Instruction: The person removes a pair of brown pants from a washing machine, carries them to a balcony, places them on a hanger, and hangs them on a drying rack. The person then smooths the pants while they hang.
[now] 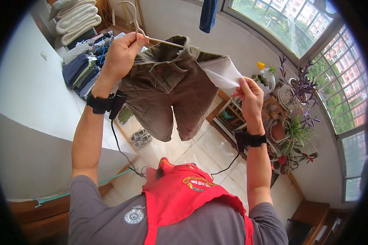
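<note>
A pair of dark olive-brown trousers hangs in front of me with its legs down. My left hand is raised and grips a pale clothes hanger near the base of its hook; the hanger's bar runs to the right into the trousers' waistband. My right hand pinches the corner of a white pocket lining, which is pulled out to the right from the trousers' side. The trousers' fabric looks creased. Part of the hanger is hidden inside the waist.
Folded clothes and folded cream quilts are stacked at the upper left. Potted plants and a wooden rack stand at the right, below barred windows. Dark jeans hang above. Shoes rest on the tiled floor.
</note>
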Action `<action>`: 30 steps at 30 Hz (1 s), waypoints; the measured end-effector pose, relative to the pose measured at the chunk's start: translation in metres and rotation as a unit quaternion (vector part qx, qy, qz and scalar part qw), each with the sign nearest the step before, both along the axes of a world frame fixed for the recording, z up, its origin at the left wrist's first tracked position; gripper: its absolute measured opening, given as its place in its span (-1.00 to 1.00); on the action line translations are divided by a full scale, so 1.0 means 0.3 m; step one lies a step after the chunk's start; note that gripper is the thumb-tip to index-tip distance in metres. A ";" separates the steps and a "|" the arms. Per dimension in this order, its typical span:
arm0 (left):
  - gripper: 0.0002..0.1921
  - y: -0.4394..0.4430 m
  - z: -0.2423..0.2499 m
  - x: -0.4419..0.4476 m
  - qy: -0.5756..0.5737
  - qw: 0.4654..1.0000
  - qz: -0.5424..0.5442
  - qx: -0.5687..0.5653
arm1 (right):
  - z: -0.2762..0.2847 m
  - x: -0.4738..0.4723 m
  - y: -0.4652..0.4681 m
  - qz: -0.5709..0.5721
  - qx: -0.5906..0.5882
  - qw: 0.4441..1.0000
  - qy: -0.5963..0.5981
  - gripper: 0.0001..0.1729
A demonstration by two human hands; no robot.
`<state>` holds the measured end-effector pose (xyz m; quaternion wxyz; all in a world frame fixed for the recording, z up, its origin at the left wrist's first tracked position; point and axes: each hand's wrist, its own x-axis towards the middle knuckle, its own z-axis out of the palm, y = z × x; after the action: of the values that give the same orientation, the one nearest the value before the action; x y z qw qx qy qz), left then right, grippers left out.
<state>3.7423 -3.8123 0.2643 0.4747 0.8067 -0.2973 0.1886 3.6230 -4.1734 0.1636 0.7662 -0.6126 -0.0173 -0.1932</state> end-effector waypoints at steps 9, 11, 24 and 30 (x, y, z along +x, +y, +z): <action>-0.71 -0.031 0.026 -0.110 0.016 0.999 -0.045 0.006 | 0.057 0.057 -0.117 -0.172 -0.291 0.940 0.050 -0.69; -0.77 -0.036 0.030 -0.122 0.008 0.997 -0.066 0.040 | 0.188 0.049 -0.105 -0.142 -0.334 0.931 0.026 -0.76; -0.71 -0.015 0.102 -0.109 -0.184 0.970 -0.077 0.135 | 0.374 0.207 0.390 0.256 -0.345 0.899 -0.087 -0.70; -0.37 0.250 -0.039 -0.068 0.064 0.997 -0.036 -0.006 | 0.417 0.231 0.291 0.254 -0.328 0.910 -0.004 -0.73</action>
<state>3.7220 -3.7372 0.2527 0.5036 0.8032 -0.2942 0.1211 3.6923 -4.0862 0.2888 0.5450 -0.8037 -0.2379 0.0217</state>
